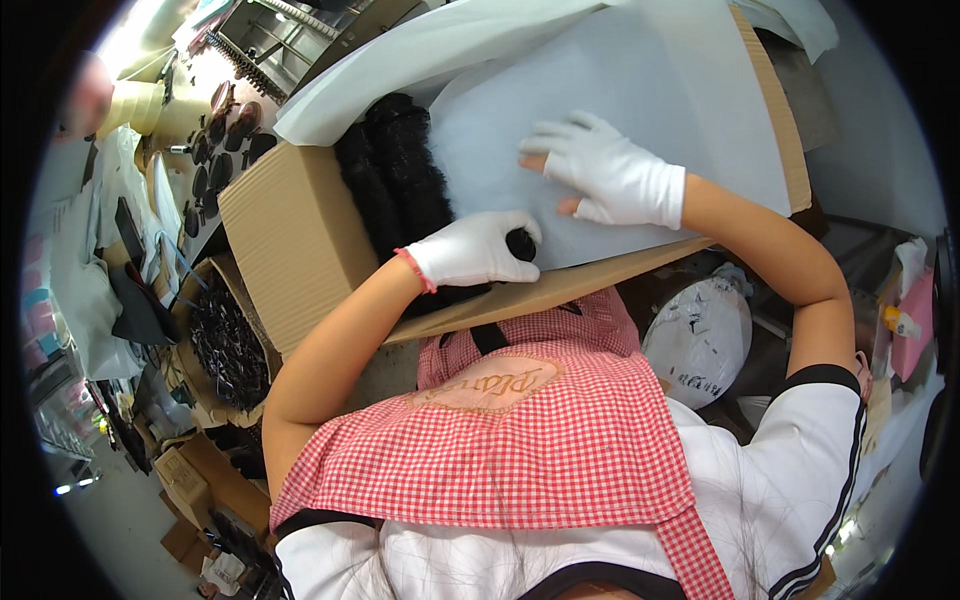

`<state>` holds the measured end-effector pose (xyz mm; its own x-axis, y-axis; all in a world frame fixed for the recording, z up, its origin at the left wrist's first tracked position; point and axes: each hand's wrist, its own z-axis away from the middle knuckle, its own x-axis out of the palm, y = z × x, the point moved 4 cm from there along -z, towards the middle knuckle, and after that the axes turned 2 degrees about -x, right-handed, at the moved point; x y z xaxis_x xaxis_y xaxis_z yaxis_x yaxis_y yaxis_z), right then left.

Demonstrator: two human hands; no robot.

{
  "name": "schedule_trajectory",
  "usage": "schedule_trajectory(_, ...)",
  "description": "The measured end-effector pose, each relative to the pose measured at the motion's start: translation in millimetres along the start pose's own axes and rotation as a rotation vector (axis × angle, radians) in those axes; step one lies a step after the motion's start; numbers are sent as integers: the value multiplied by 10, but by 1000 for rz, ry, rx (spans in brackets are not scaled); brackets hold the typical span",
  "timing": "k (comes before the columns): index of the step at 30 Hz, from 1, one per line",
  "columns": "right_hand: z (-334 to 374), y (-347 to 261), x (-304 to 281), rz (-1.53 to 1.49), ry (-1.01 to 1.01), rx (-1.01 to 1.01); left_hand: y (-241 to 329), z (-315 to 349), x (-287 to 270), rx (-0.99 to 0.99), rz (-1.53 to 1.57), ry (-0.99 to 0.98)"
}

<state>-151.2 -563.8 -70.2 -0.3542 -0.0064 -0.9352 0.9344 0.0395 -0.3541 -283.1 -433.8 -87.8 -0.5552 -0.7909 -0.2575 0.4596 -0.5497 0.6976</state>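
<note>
A cardboard box (300, 235) lies before me, lined with white sheets of paper (690, 120). Rows of black, shiny bundles (405, 160) fill its left part. My left hand (475, 250), in a white glove with a red cuff edge, curls at the box's near side. Its thumb and fingers close around a black rounded piece (520, 243), most of which is hidden. My right hand (605, 175) wears a white glove with some bare fingertips. It rests over the white paper, fingers spread, holding nothing.
Several dark sunglasses or lenses (220, 150) lie on a bench at far left. Below them stands a carton of black, shiny pieces (230, 345). A white wrapped round bundle (700, 335) sits right of my apron. Another open carton (215, 485) is at lower left.
</note>
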Motion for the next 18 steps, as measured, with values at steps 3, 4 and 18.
schedule_trajectory(3,-27,-76,280,89,-113,-62,-25,-131,80,-47,-138,-91)
schedule_trajectory(4,-44,-96,330,114,-96,-79,-28,-164,98,-52,-183,-120)
schedule_trajectory(18,-131,-172,258,125,-168,-48,-83,-78,267,35,-377,-6)
